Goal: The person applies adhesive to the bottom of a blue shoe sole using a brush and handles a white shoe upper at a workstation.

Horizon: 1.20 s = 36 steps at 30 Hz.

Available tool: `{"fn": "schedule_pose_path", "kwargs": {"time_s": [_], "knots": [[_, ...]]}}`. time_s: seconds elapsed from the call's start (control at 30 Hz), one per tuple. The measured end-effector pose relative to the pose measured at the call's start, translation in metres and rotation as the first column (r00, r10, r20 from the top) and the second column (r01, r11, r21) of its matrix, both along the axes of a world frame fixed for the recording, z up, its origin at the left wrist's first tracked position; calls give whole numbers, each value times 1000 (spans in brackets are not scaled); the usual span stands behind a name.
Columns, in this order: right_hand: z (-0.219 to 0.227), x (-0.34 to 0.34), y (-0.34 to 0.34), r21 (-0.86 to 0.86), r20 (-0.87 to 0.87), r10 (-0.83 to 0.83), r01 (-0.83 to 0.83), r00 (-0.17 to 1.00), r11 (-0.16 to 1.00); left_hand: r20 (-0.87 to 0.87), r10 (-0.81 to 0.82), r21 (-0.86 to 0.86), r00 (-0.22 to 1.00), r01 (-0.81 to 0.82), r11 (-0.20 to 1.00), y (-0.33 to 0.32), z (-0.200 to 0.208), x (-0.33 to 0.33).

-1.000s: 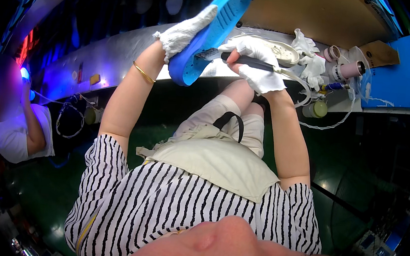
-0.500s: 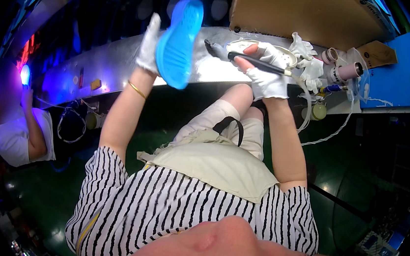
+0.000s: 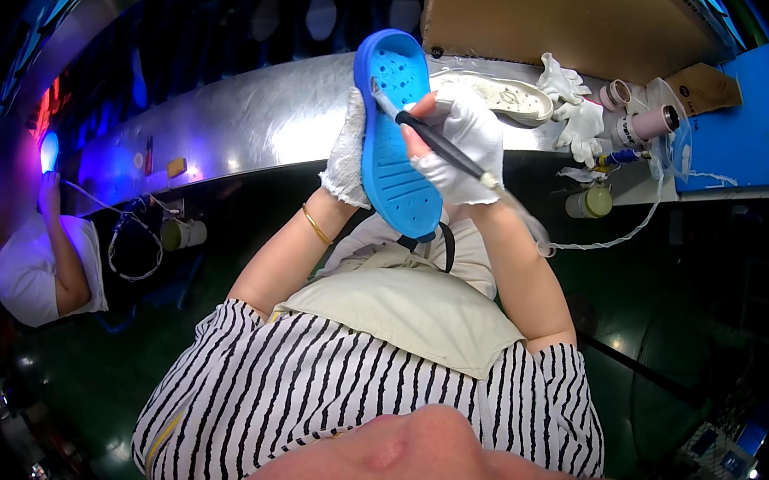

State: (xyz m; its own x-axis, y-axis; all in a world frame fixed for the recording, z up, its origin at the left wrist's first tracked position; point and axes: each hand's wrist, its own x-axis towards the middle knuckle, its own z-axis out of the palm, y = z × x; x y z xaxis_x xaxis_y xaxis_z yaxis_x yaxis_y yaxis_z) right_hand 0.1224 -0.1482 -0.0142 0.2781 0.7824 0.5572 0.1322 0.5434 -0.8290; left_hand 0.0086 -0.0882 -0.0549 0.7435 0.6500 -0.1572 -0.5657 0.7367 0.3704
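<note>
A blue shoe sole [image 3: 397, 186] with a raised rim, holes toward its far end and grooves toward its near end stands tilted in front of me. My gloved left hand [image 3: 348, 158] grips it along the left edge. In my gloved right hand [image 3: 469, 146] is a black-handled brush [image 3: 440, 142], its tip against the inner face of the sole near the upper left rim. A pale tube [image 3: 525, 218] runs from the handle's rear end. Thumb and fingertip of the right glove are bare. Behind that hand, a white shoe sole [image 3: 529, 106] lies on the metal bench.
White gloves [image 3: 582, 129], a pink bottle [image 3: 653, 124] and a cardboard box [image 3: 562, 26] stand or lie along the metal bench [image 3: 270, 132]. A greenish container [image 3: 596, 202] hangs at its front edge. Dark racks with soles are beyond. Another person [image 3: 41, 253] sits at the left.
My left hand has brought the blue sole right and nearer, turning its holed inner face up. My right hand has moved left, and the brush tip now meets the sole.
</note>
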Motion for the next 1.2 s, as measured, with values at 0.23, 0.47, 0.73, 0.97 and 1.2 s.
{"fn": "schedule_pose_path", "kwargs": {"time_s": [0.23,0.47,0.73,0.97,1.2], "knots": [[-2,9,-2,96,410,-139,108,902,989,-23,-45,99,999,48,994,27,-35,-3],[-12,6,-11,-37,299,-84,100,950,994,-35,88,139,996,-82,987,23,-4,-1],[1,6,-23,-239,151,70,-33,986,971,-89,195,144,977,-181,973,38,6,-7],[5,-1,-28,-323,-5,219,-208,976,923,69,60,197,996,-72,978,57,12,-15],[18,27,-18,-290,-125,66,-100,990,952,111,144,151,983,-160,976,20,27,-7]]}}
